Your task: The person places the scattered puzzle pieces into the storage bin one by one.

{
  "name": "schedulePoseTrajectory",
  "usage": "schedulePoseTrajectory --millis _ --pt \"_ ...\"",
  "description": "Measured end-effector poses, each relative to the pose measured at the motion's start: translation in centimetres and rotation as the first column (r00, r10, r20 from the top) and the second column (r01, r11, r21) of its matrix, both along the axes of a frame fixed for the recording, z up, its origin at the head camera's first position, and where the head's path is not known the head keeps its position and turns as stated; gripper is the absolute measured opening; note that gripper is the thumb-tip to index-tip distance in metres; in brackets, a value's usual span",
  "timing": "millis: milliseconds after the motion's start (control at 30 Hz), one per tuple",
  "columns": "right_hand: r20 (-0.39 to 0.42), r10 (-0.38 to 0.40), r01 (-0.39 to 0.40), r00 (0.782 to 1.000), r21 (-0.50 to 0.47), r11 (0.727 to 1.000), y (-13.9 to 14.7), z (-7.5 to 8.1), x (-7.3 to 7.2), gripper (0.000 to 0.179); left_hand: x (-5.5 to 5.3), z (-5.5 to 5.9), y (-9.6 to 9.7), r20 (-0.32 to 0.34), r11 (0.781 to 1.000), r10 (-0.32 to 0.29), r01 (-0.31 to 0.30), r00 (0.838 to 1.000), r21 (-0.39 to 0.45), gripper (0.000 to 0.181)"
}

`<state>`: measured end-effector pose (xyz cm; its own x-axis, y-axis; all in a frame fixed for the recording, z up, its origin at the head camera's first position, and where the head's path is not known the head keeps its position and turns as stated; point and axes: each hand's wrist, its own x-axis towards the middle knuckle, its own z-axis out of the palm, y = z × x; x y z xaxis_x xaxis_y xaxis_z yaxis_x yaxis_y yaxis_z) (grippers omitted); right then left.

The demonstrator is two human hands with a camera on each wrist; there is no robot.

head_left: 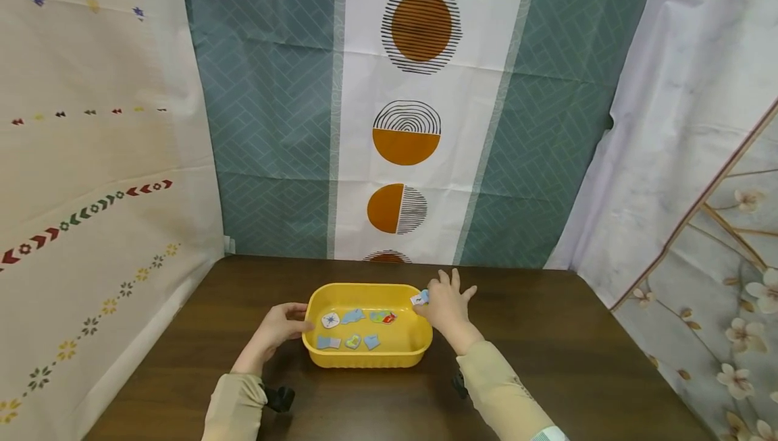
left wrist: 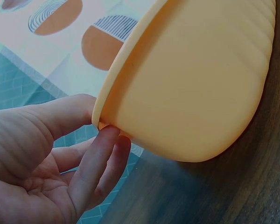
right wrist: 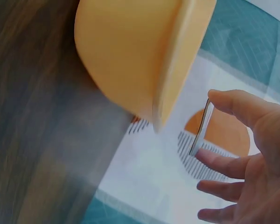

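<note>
A yellow plastic basin [head_left: 367,360] stands on the table, several small flat cutout pieces lying on its bottom. At its left end, my left hand [head_left: 276,328] pinches the rim, which passes between thumb and fingers in the left wrist view. My right hand [head_left: 448,306] is raised over the basin's right end. Between thumb and index finger it pinches a thin flat blue-and-white piece [head_left: 419,298], seen edge-on in the right wrist view; the other fingers are spread apart from it. Inside lie a white compass-star piece [head_left: 330,320], a blue piece [head_left: 352,316] and a heart-shaped piece [head_left: 353,341].
The dark wooden table [head_left: 547,353] extends on both sides of the basin and in front of it. Behind it hangs a green-and-white curtain [head_left: 273,123] with orange circles. Patterned cloths hang at left and right.
</note>
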<state>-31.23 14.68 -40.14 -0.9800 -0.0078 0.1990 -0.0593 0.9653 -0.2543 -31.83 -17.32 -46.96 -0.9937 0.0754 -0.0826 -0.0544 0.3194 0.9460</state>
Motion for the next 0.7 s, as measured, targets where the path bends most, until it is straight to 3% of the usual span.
schedulePoseTrajectory --millis 200,467,700 --pt "0.025 0.056 -0.058 0.998 0.048 0.997 -1.7 -1.2 0.0 0.055 0.1 0.0 0.0 0.007 1.000 0.005 -0.005 1.000 0.005 0.051" --pt "0.061 0.144 -0.148 0.988 0.070 0.987 -2.7 -3.1 -0.5 0.037 0.3 0.0 0.0 -0.009 0.999 -0.016 0.017 1.000 0.040 0.051" --pt "0.101 0.201 -0.209 0.974 0.068 0.976 -3.1 -3.9 -0.4 0.040 0.3 0.1 0.1 -0.011 1.000 -0.007 0.008 1.000 0.027 0.052"
